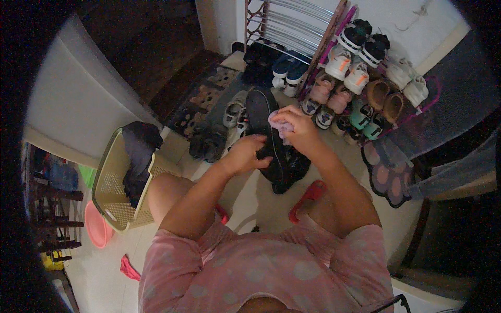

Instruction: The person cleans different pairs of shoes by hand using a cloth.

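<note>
A large black shoe (pixel 261 113) with a thin pale line along its edge is held up before me, over the tiled floor. My left hand (pixel 246 154) grips its left side, with the thumb and fingers against the dark surface. In my right hand (pixel 299 127) is a bunched lilac cloth (pixel 281 124), which touches the shoe's right edge. More black material (pixel 295 166) shows below and to the right of the shoe; whether it belongs to the same shoe I cannot tell.
Ahead stands a metal-tube shoe rack (pixel 293 15). Several pairs of sneakers (pixel 346 70) fill another rack at right. Grey shoes (pixel 235 109) and dark shoes (pixel 207 143) rest near a patterned mat (pixel 203 96). A cream laundry basket (pixel 107 195) with dark cloth (pixel 139 156) and a pink basin (pixel 96 225) are left.
</note>
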Demonstrator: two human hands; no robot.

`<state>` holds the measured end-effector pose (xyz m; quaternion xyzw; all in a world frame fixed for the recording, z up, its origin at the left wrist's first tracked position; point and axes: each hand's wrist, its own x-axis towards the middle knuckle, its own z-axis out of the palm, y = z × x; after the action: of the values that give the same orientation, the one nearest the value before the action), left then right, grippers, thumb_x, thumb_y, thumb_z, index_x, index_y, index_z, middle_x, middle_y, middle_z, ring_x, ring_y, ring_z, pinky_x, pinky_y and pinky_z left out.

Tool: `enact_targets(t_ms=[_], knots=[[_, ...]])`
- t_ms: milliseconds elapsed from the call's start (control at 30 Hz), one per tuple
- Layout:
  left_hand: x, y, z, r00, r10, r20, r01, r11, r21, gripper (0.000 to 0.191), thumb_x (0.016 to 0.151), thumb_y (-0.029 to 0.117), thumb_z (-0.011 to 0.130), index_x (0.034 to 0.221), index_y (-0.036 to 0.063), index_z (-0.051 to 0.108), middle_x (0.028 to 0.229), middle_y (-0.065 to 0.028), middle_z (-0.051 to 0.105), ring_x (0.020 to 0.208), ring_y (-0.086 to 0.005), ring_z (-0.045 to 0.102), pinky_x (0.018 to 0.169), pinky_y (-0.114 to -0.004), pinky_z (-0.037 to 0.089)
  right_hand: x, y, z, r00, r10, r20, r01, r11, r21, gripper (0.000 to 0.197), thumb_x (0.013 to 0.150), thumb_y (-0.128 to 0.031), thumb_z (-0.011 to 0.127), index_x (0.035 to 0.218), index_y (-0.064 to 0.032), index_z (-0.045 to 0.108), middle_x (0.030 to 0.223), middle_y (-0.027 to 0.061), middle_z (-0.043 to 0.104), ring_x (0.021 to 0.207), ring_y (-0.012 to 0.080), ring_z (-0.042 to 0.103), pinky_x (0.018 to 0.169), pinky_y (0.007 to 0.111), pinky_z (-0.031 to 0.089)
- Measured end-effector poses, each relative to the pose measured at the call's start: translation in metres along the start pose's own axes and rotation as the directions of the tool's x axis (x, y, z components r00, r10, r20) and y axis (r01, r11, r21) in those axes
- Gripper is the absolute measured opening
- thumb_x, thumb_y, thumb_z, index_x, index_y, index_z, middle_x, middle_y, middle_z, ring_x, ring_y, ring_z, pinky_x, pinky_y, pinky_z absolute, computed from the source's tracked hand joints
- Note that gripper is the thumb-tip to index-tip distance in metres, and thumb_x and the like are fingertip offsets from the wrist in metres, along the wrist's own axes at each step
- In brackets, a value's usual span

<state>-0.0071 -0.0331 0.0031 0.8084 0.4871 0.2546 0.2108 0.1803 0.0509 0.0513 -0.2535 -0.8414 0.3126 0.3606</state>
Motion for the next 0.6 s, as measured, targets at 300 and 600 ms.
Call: enact_targets(t_ms=[300,600], knots=[[0.003,-0.016,-0.01,0.974,-0.023,-0.227,0.018,0.999,-0.027,0.04,0.068,0.029,0.073,0.078,-0.0079,0.062,0.103,-0.0292,0.059,0.098,-0.0402,0.057,0.085,-0.04,0.047,-0.015,-0.009,-0.001,0.961,0.082,0.266,-0.096,0.994,0.042,0.032,0.064,0.009,0.057,0.094,-0.0031,0.063,0.097,0.0079,0.056,0.088,0.0231,0.058,0.076,0.03,0.047],[0.01,-0.01,-0.019,0.878,-0.362,-0.315,0.093,0.773,-0.628,0.025,0.078,0.014,0.068,0.09,-0.0071,0.062,0.087,-0.015,0.063,0.08,-0.0203,0.059,0.076,-0.03,0.047,-0.024,-0.013,-0.008,0.979,-0.024,0.202,0.038,0.997,-0.068,0.033,0.058,0.008,0.063,0.088,-0.0071,0.063,0.092,0.0075,0.056,0.093,0.0272,0.054,0.079,0.035,0.047]])
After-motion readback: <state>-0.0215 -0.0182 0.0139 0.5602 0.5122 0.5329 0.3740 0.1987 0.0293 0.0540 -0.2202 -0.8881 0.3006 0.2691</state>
